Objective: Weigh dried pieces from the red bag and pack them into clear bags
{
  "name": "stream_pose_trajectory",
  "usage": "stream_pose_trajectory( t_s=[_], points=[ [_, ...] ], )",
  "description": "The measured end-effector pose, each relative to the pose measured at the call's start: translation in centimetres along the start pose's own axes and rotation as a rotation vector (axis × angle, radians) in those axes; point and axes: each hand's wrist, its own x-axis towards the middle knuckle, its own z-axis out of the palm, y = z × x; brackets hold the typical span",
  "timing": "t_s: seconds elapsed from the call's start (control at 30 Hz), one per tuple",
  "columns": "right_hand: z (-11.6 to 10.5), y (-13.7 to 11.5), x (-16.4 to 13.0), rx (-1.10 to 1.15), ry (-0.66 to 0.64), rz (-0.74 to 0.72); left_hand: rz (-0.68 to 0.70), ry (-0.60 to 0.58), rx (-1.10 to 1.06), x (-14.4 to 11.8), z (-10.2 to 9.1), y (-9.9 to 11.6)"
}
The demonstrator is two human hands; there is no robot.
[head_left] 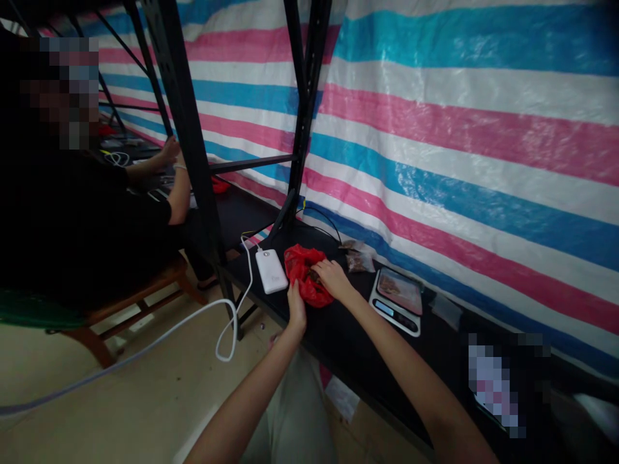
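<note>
A crumpled red plastic bag [304, 274] lies on the black shelf board [348, 341]. My left hand [296, 308] grips the bag's near edge. My right hand [331, 277] reaches into the bag's open top, its fingers bent around something dark that I cannot make out. A white power bank [271, 270] with a white cable lies just left of the bag. A small digital scale [397, 299] sits to the right of my right forearm.
A small clear packet [358, 259] lies behind the bag near the striped tarp wall [459, 129]. Black rack uprights [302, 116] stand behind. A seated person [87, 212] works at the left on a wooden chair. A white cable [227, 322] hangs to the floor.
</note>
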Motion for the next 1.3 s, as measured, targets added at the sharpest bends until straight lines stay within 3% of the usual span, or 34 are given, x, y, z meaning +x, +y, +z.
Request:
stream_pose_trajectory(
  t_s=[0.33, 0.5, 0.63, 0.77, 0.83, 0.9, 0.97, 1.03, 1.17, 1.3],
  points=[
    [2.0, 0.1, -0.8, 0.332, 0.191, 0.211, 0.103, 0.062, 0.163, 0.2, -0.1, 0.0],
    [2.9, -0.1, -1.8, 0.602, 0.283, 0.344, 0.194, 0.054, 0.379, -0.7, 0.0, 0.9],
    [2.7, 0.6, -3.6, 0.75, 0.452, 0.383, 0.407, 0.127, 0.55, -2.4, -0.2, 2.2],
    [1.8, 2.9, -7.2, 0.768, 0.638, 0.485, 0.773, 0.206, 0.702, -5.6, 0.5, 3.1],
    [1.3, 4.4, -9.8, 0.703, 0.741, 0.55, 0.947, 0.031, 0.777, -7.4, 2.1, 3.2],
    [0.8, 6.2, -12.9, 0.631, 0.821, 0.61, 1.033, -0.354, 0.863, -8.6, 4.9, 2.9],
    [0.3, 8.2, -16.1, 0.562, 0.854, 0.679, 1.005, -0.798, 0.928, -8.8, 8.6, 1.8],
    [0.0, 10.1, -19.1, 0.482, 0.848, 0.749, 0.945, -1.079, 0.931, -8.0, 12.5, 0.0],
    [0.1, 12.5, -23.2, 0.327, 0.8, 0.858, 0.724, -1.201, 0.987, -4.8, 18.2, -4.8],
    [0.0, 13.2, -23.9, 0.248, 0.657, 0.991, 0.526, -1.211, 1.132, -2.3, 20.6, -7.7]
  ],
)
